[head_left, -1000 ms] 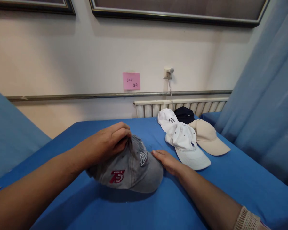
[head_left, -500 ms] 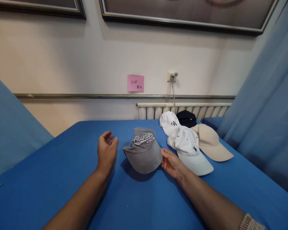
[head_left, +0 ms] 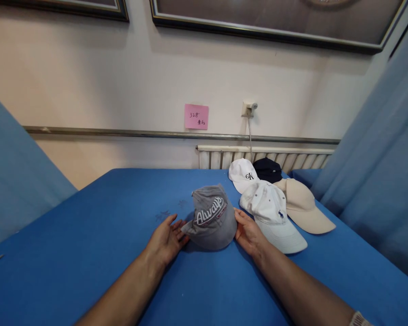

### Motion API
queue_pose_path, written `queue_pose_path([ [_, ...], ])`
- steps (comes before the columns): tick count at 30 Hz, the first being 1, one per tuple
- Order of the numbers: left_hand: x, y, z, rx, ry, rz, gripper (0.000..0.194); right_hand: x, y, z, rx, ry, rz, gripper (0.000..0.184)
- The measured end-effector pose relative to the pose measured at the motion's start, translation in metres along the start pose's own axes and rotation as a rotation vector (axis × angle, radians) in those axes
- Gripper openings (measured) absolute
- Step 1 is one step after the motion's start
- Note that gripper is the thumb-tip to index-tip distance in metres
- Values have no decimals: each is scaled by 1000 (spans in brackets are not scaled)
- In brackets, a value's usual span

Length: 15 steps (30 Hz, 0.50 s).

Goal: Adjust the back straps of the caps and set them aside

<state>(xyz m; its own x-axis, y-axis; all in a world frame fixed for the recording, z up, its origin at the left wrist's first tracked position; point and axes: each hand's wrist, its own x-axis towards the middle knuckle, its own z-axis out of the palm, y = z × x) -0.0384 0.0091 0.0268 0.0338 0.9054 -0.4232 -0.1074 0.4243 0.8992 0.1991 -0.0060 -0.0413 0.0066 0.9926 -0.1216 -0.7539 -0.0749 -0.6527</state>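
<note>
A grey baseball cap [head_left: 212, 222] with white "Always" lettering is tilted over the blue table, its brim toward me. My right hand [head_left: 248, 232] pinches the right edge of the brim between thumb and fingers. At the cap's left side, my left hand [head_left: 168, 240] is open, palm turned toward the cap, with its fingertips at the brim's left edge. Just right of my right hand lies a pale cap [head_left: 263, 203] with a small dark horse-rider logo.
Behind the pale cap are a white cap [head_left: 242, 172] with black letters, a navy cap [head_left: 267, 169] and a beige cap [head_left: 298, 199]. The blue table [head_left: 71, 240] meets a wall with a radiator [head_left: 217, 158]. Blue curtains [head_left: 377, 149] hang at both sides.
My left hand has come right and down to the cap's left edge. The grey cap has tilted, its lettering now slanting more steeply, while my right hand keeps hold of the brim.
</note>
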Motion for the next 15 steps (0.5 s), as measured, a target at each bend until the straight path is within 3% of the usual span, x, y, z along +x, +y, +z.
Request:
queue_pose_path([
  [2, -5, -4, 1, -181, -34, -201, 30, 2, -2, -2, 14, 26, -28, 31],
  [5, -11, -8, 6, -263, -292, -384, 46, 2, -3, -3, 26, 17, -43, 30],
  [8, -12, -10, 8, -316, -460, -420, 58, -3, 0, -2, 19, -12, -15, 24],
  [15, -13, -16, 7, -257, -530, -460, 64, -2, -2, -3, 40, -36, -20, 20],
])
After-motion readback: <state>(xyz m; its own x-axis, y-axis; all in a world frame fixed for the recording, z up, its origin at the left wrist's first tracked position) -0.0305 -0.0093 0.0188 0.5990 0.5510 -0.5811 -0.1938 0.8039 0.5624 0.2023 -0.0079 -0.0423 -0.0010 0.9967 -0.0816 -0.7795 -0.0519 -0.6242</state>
